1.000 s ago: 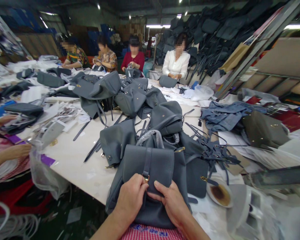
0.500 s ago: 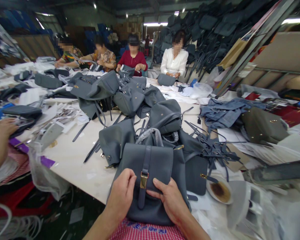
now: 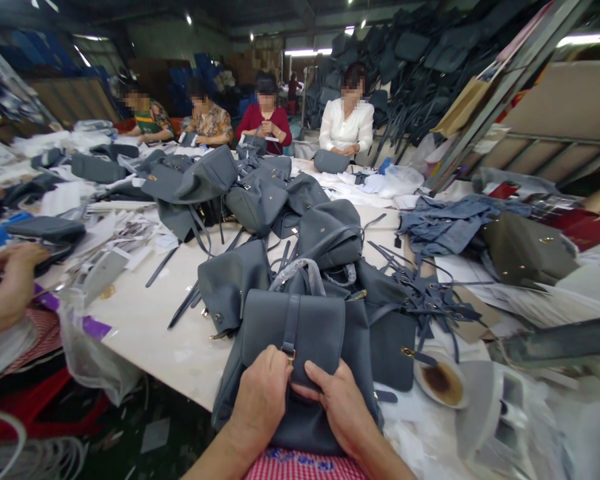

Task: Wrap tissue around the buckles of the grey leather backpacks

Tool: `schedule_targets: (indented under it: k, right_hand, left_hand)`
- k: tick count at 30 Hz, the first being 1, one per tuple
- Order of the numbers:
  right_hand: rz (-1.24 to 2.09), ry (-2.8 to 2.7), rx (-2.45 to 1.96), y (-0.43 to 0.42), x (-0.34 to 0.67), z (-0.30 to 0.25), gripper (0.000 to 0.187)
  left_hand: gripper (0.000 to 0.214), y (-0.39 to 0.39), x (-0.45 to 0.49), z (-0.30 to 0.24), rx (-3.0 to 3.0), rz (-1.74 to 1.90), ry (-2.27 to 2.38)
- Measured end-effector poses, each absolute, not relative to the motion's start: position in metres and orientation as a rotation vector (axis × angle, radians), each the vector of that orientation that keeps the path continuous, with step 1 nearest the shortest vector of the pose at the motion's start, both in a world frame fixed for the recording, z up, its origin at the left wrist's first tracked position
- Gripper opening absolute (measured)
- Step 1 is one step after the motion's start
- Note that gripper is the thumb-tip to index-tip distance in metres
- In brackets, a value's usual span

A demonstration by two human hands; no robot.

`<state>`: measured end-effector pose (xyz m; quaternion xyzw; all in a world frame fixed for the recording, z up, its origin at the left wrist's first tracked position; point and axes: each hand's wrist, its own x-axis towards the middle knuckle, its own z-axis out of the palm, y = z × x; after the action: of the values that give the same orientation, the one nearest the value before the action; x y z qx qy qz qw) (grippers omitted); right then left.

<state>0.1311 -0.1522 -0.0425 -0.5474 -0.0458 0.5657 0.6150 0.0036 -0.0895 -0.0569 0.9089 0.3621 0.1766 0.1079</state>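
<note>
A dark grey-blue leather-look bag (image 3: 310,327) leans upright on the table edge against my lap, its front flap facing me. Down the middle of the flap runs a strap (image 3: 291,320) with a gold buckle (image 3: 290,355). My left hand (image 3: 263,390) is closed at the buckle, fingers pinched over the strap's lower end and covering most of it. On the flap's lower right edge, my right hand (image 3: 340,403) grips with the thumb in front and the fingers underneath. A plastic-wrapped handle (image 3: 303,270) rises behind the flap.
Similar bags (image 3: 330,230) lie piled beyond mine on the white table (image 3: 150,327). Loose straps (image 3: 435,293) and a dish of brown stuff (image 3: 443,381) are at the right. Several people work across the table, and a co-worker's hands (image 3: 17,267) show at left.
My left hand has moved right and closed over the buckle and strap end, which showed uncovered before. My right hand keeps its grip on the flap. The co-worker's hands at left came together.
</note>
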Motion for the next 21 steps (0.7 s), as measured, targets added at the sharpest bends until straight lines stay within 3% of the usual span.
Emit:
schedule_targets:
  k: [11, 21]
  right_hand:
    - [1.25, -0.123, -1.352, -0.142, 0.126, -0.035, 0.055]
    - [1.217, -0.021, -1.263, -0.138, 0.131, -0.04, 0.06]
  left_hand:
    - [0.023, -0.066, 0.0, -0.031, 2.968, 0.056, 0.799]
    - [0.017, -0.053, -0.051, -0.048, 2.322, 0.495, 1.544]
